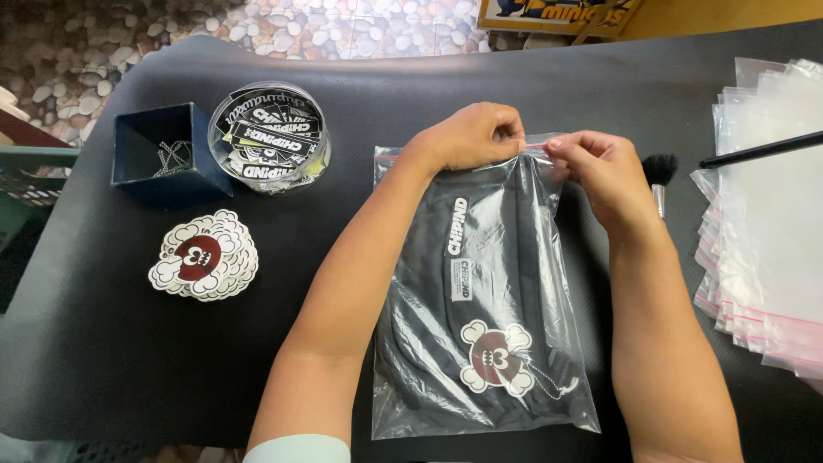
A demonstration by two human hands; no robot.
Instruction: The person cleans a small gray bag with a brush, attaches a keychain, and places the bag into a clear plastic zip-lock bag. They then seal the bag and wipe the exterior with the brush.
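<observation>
A clear zip bag (pixel 514 343) lies on the black mat (pixel 111 360) in front of me, holding a folded black garment with a white label and a cloud-and-skull sticker (pixel 495 356). My left hand (pixel 476 133) pinches the bag's top seal near its middle. My right hand (pixel 600 167) pinches the same seal just to the right. Both sets of fingers are closed on the seal strip, a small gap apart.
A dark blue open box (pixel 129 167) with a chain inside, a clear round tub of black stickers (pixel 267 137) and a stack of cloud-shaped stickers (pixel 204 255) sit at left. A pile of empty zip bags (pixel 771 257) lies at right, with a black brush (pixel 660 171) beside it.
</observation>
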